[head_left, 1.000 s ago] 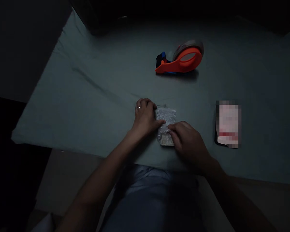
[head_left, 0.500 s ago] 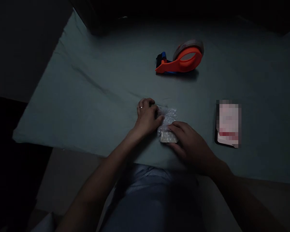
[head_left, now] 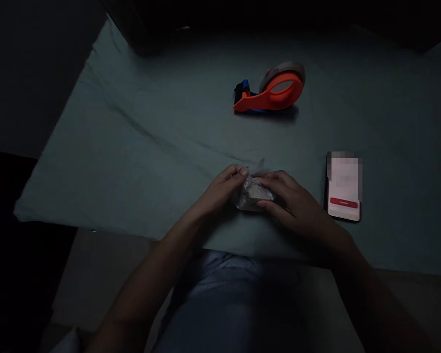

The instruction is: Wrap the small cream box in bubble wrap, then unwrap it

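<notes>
1. At the bottom centre, we see the clothed lap [head_left: 213, 299] below the edge of the green cloth [head_left: 139, 171].
2. At frame centre, the right hand [head_left: 294, 203] grips the pale block [head_left: 261, 192], thumb on the near side, fingers on the far side.
3. Just left of it, the left hand [head_left: 220, 191] has its fingertips drawn together on the bubble wrap [head_left: 243, 200].
4. We note the change: half a second ago the far part of the wrap lay flat; now it is bunched up around the block. We judge that the wrapping is advancing, with no fastening visible.
5. Right of centre lies the phone [head_left: 344, 211], apart from the hands.
6. At upper centre, the orange tape dispenser [head_left: 255, 102] rests untouched.
</notes>
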`<state>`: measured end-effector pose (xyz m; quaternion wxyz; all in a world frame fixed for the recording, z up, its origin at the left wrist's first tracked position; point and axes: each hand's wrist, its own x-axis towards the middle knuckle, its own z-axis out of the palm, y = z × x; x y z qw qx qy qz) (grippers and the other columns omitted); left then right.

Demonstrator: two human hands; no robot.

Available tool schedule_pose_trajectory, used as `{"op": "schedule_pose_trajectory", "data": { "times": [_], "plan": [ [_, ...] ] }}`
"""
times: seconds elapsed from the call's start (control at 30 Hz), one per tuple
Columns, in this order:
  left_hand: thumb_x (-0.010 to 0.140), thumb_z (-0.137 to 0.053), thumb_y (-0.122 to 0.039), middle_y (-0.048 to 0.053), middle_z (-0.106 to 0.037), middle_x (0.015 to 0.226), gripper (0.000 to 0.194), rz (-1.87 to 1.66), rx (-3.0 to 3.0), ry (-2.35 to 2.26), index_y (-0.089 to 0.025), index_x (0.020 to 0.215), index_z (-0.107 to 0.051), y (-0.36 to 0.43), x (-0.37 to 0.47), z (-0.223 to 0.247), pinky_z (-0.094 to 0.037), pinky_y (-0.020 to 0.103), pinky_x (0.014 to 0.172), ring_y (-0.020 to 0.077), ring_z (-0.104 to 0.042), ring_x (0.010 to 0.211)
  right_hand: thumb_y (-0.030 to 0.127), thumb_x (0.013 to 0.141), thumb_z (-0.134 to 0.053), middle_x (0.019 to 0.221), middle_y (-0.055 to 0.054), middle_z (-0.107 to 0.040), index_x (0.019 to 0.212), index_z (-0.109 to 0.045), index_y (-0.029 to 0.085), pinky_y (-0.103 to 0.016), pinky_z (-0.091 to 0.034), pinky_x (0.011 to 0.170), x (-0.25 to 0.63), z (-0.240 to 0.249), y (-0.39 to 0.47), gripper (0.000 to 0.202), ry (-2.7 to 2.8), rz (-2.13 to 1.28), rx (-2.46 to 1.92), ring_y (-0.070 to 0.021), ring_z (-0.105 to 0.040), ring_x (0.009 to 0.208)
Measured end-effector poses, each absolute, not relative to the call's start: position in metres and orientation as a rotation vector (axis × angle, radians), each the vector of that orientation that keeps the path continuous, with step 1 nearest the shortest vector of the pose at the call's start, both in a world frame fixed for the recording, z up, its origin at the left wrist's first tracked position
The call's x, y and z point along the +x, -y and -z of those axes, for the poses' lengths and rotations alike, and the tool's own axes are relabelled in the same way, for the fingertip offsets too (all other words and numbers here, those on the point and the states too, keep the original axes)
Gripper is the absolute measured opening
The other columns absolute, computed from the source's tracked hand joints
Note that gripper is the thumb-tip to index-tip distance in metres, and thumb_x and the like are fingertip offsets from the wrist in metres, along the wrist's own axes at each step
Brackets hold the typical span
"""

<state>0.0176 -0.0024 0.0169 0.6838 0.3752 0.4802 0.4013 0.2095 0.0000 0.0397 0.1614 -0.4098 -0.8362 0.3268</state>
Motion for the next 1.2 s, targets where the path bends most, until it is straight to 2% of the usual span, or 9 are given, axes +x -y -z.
{"op": "schedule_pose_trajectory", "data": {
  "times": [0.07, 0.17, 0.43, 0.57, 0.63, 0.73, 1.07, 1.13, 1.2],
  "plan": [
    [0.076, -0.069, -0.046, 0.002, -0.061, 0.088, 0.038, -0.887, 0.833, -0.953, -0.018, 0.097, -0.056, 0.008, 0.016, -0.018, -0.047, 0.025, 0.073, 0.0140, -0.059, 0.081, 0.034, 0.088, -0.057, 0.115, -0.010, -0.057, 0.122, -0.057, 0.021, -0.042, -0.051, 0.092, 0.209, -0.040, 0.002, 0.036, 2.341, -0.891, -1.191, -0.0241, -0.058, 0.108],
    [0.063, -0.082, -0.034, 0.007, -0.062, 0.113, 0.062, -0.880, 0.833, -0.873, -0.018, 0.116, -0.054, 0.014, 0.013, -0.017, -0.046, 0.030, 0.092, 0.0209, -0.059, 0.106, 0.038, 0.082, -0.065, 0.113, -0.012, -0.057, 0.114, -0.061, 0.019, -0.043, -0.051, 0.091, 0.208, -0.040, 0.002, 0.037, 2.211, -0.779, -1.213, -0.0262, -0.057, 0.109],
    [0.073, -0.075, -0.028, 0.009, -0.059, 0.125, 0.056, -0.781, 1.129, -0.931, -0.020, 0.124, -0.054, 0.027, 0.004, -0.018, -0.045, 0.037, 0.101, 0.0248, -0.057, 0.117, 0.022, 0.081, -0.065, 0.115, -0.005, -0.065, 0.127, -0.052, 0.026, -0.040, -0.049, 0.093, 0.206, -0.048, -0.014, 0.048, 1.836, -1.015, -1.223, -0.0210, -0.061, 0.109],
    [0.075, -0.073, -0.025, 0.007, -0.059, 0.125, 0.051, -0.788, 1.174, -0.926, -0.020, 0.122, -0.055, 0.030, 0.005, -0.021, -0.045, 0.034, 0.101, 0.0230, -0.057, 0.117, 0.016, 0.081, -0.062, 0.084, 0.000, -0.067, 0.090, -0.066, 0.021, -0.032, -0.052, 0.077, 0.198, -0.057, -0.013, 0.012, 1.908, -0.979, -1.217, -0.0162, -0.065, 0.083],
    [0.076, -0.072, -0.026, 0.006, -0.060, 0.122, 0.047, -0.826, 1.175, -0.945, -0.021, 0.120, -0.056, 0.030, 0.005, -0.019, -0.047, 0.033, 0.098, 0.0217, -0.059, 0.113, 0.013, 0.082, -0.060, 0.081, -0.001, -0.066, 0.080, -0.064, 0.020, -0.030, -0.051, 0.075, 0.195, -0.062, -0.007, 0.009, 1.994, -0.898, -1.176, -0.0150, -0.063, 0.080],
    [0.077, -0.072, -0.027, 0.006, -0.061, 0.120, 0.043, -0.885, 1.189, -0.957, -0.023, 0.118, -0.057, 0.030, 0.004, -0.016, -0.049, 0.032, 0.093, 0.0206, -0.060, 0.109, 0.011, 0.085, -0.057, 0.086, -0.003, -0.067, 0.083, -0.064, 0.019, -0.031, -0.050, 0.079, 0.195, -0.064, 0.003, 0.011, 2.113, -0.778, -1.064, -0.0161, -0.062, 0.088],
    [0.075, -0.071, -0.018, 0.007, -0.059, 0.128, 0.051, -0.928, 1.371, -0.897, -0.023, 0.123, -0.054, 0.026, 0.001, -0.017, -0.046, 0.036, 0.103, 0.0216, -0.057, 0.119, 0.012, 0.081, -0.057, 0.102, -0.014, -0.065, 0.095, -0.066, 0.013, -0.051, -0.045, 0.095, 0.196, -0.055, 0.026, 0.017, 2.503, -0.291, -0.904, -0.0302, -0.053, 0.109],
    [0.076, -0.070, -0.017, 0.008, -0.055, 0.134, 0.056, -0.893, 1.513, -0.892, -0.025, 0.128, -0.052, 0.022, 0.000, -0.015, -0.040, 0.042, 0.110, 0.0243, -0.050, 0.129, 0.013, 0.080, -0.057, 0.104, -0.015, -0.064, 0.093, -0.066, 0.014, -0.050, -0.047, 0.092, 0.198, -0.052, 0.027, 0.016, 2.468, -0.256, -0.921, -0.0301, -0.053, 0.108],
    [0.075, -0.069, -0.017, 0.008, -0.052, 0.138, 0.064, -0.834, 1.670, -0.899, -0.026, 0.134, -0.047, 0.017, -0.004, -0.012, -0.028, 0.049, 0.116, 0.0275, -0.034, 0.141, 0.012, 0.080, -0.057, 0.104, -0.014, -0.063, 0.093, -0.065, 0.016, -0.048, -0.048, 0.089, 0.202, -0.051, 0.026, 0.016, 2.384, -0.231, -0.957, -0.0286, -0.055, 0.106]
  ]
}}
